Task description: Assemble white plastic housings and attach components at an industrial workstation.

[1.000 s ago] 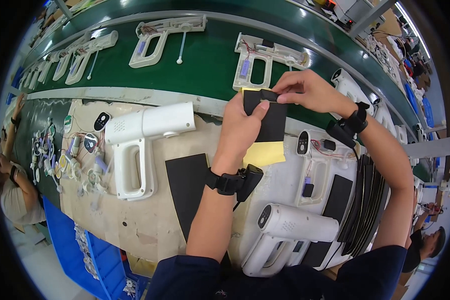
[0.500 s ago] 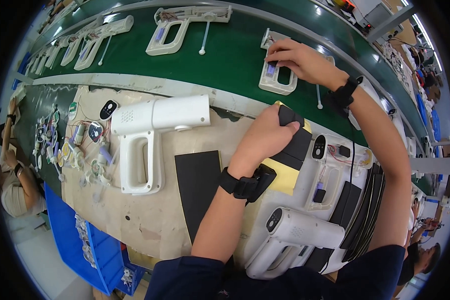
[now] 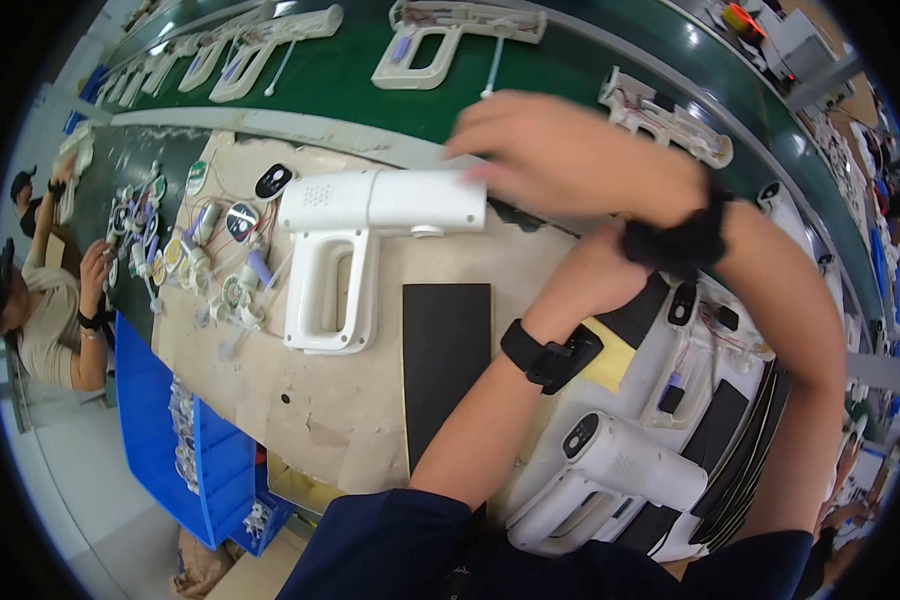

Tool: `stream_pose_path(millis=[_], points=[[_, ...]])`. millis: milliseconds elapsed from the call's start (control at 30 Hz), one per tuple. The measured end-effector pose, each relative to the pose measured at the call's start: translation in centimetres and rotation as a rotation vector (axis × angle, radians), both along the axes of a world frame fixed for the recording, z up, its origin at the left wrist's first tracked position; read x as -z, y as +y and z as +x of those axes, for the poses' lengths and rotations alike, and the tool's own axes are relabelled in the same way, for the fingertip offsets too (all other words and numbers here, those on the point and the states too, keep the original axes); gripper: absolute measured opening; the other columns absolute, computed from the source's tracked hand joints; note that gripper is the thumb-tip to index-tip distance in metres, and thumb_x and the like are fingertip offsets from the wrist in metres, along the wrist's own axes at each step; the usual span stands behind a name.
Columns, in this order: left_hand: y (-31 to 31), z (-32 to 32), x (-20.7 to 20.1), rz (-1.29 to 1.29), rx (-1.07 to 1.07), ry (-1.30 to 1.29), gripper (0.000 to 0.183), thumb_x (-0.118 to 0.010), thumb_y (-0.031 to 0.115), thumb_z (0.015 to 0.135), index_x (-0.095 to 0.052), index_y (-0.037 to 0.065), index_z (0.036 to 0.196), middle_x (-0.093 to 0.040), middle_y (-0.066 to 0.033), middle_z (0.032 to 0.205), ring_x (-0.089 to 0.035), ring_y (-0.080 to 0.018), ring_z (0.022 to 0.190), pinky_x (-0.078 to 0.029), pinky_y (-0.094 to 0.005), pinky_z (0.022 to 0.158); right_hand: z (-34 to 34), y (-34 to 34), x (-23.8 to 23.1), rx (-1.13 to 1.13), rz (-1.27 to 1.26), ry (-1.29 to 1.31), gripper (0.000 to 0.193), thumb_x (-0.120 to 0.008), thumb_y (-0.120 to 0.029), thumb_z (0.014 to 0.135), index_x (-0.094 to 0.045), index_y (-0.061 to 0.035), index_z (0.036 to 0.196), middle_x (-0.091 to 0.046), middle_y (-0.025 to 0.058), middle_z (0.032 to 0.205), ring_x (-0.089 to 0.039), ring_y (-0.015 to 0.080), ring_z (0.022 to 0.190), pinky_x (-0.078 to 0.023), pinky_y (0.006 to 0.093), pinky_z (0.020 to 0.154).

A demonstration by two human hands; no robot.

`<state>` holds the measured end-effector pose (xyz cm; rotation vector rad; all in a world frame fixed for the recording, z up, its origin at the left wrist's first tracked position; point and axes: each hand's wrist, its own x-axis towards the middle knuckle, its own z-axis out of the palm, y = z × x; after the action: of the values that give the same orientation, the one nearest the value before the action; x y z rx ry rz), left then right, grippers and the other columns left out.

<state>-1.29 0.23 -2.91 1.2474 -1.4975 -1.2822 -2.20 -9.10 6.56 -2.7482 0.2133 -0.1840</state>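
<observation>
My left hand [image 3: 595, 275] is closed on a black foam sheet [image 3: 638, 312] with yellow backing; its fingertips are hidden behind my right wrist. My right hand [image 3: 545, 150], blurred by motion, hovers over the bench edge by the barrel end of a white gun-shaped housing [image 3: 380, 205], and what its fingers hold, if anything, cannot be made out. Another black foam sheet [image 3: 448, 350] lies flat on the bench between that housing and my left forearm. Beyond my right hand, an open white half-shell [image 3: 705, 138] with wiring sits on the green belt [image 3: 370, 110].
Loose wired parts [image 3: 230, 250] are heaped at the left, near a blue bin [image 3: 160, 430]. At lower right lie another white housing [image 3: 635, 465], an open half-shell [image 3: 670, 390] and black strips [image 3: 750, 450]. More half-shells [image 3: 425, 55] line the belt. A co-worker [image 3: 55, 320] works at far left.
My right hand has left the half-shell on the belt and swung left, crossing above my left hand. My left hand stays at the foam sheet. The whole view has shifted, moving the scene rightward.
</observation>
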Motion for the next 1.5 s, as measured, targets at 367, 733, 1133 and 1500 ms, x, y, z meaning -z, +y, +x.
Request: stream_pose_path(millis=[367, 733, 1133, 1500], points=[[0.3, 0.7, -3.8, 0.332, 0.135, 0.056, 0.055, -0.068, 0.025, 0.087, -0.052, -0.005, 0.130, -0.056, -0.0184, 0.131, -0.053, -0.0263, 0.119, -0.039, -0.0341, 0.103, -0.6, -0.5, -0.7, 0.151, 0.090, -0.174, 0.071, -0.074, -0.019, 0.078, -0.039, 0.0064, 0.134, -0.064, 0.0266, 0.099, -0.064, 0.0404, 0.090, -0.052, 0.0439, 0.082], [0.3, -0.1, -2.4, 0.247, 0.066, -0.016, 0.041, -0.066, 0.020, 0.086, -0.057, -0.006, 0.115, -0.066, -0.0216, 0.107, -0.065, -0.0346, 0.098, -0.049, -0.0376, 0.086, -25.1, -12.4, -0.5, 0.724, -0.017, 0.206, 0.061, -0.061, -0.009, 0.086, -0.041, -0.0050, 0.143, -0.051, 0.0172, 0.140, -0.050, 0.0332, 0.126, -0.036, 0.0392, 0.109], [0.5, -0.4, -1.7, 0.157, 0.018, -0.002, 0.043, -0.066, 0.021, 0.085, -0.056, -0.007, 0.116, -0.065, -0.0236, 0.107, -0.063, -0.0372, 0.100, -0.049, -0.0382, 0.087, -24.7, -12.3, 2.7, 0.688, -0.031, 0.306, 0.060, -0.062, -0.013, 0.088, -0.041, -0.0030, 0.143, -0.047, 0.0183, 0.144, -0.046, 0.0335, 0.131, -0.033, 0.0394, 0.111], [0.5, -0.1, -2.8, 0.257, 0.034, -0.080, 0.043, -0.065, 0.022, 0.086, -0.055, -0.007, 0.116, -0.065, -0.0232, 0.108, -0.064, -0.0349, 0.100, -0.049, -0.0381, 0.086, -19.5, -17.6, 6.9, 1.064, 0.069, 0.113, 0.064, -0.035, -0.053, 0.099, -0.065, 0.0027, 0.106, -0.065, 0.0256, 0.107, -0.060, 0.0381, 0.106, -0.042, 0.0446, 0.093]])
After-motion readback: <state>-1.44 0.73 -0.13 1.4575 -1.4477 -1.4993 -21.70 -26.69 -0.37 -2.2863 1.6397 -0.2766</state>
